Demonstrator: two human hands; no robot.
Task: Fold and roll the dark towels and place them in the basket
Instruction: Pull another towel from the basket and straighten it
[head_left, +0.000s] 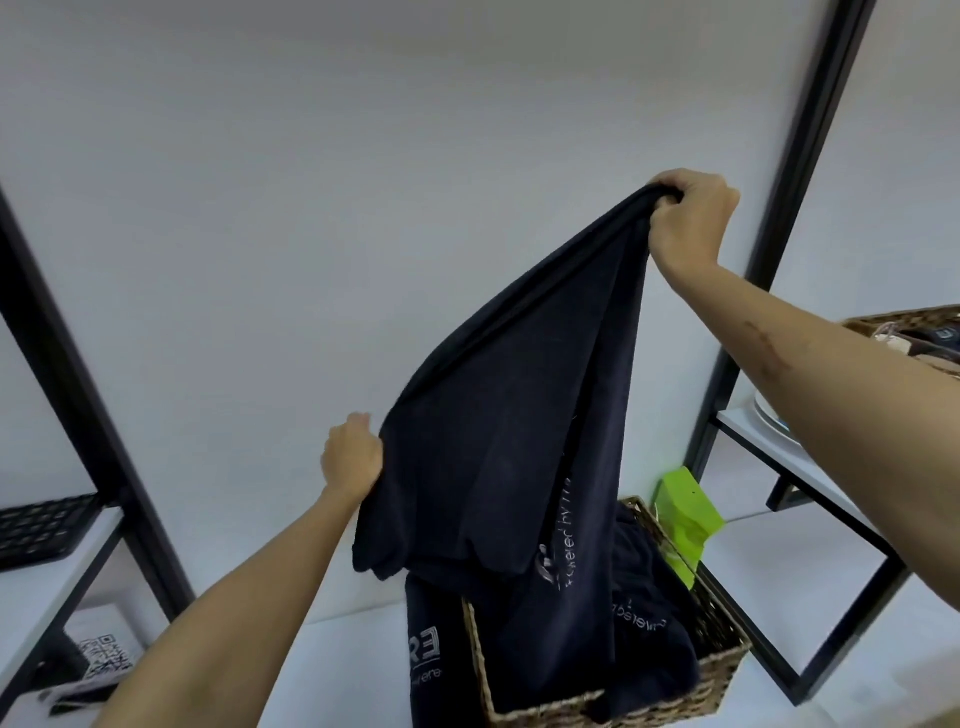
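A dark navy towel (519, 441) with white lettering hangs in the air in front of the white wall. My right hand (685, 218) grips its top corner, raised high. Lower down, my left hand (353, 457) pinches the towel's left edge. The towel's bottom drapes over a woven wicker basket (722, 670) on the white table. More dark towels (649, 597) lie bunched inside the basket, and one hangs over its left rim (426, 649).
A green box (685, 514) stands behind the basket. Black-framed shelves flank the table: a keyboard (41, 530) lies on the left one, and the right one carries a second wicker basket (914, 332) and plates (774, 421). A QR-code card (104, 654) lies at lower left.
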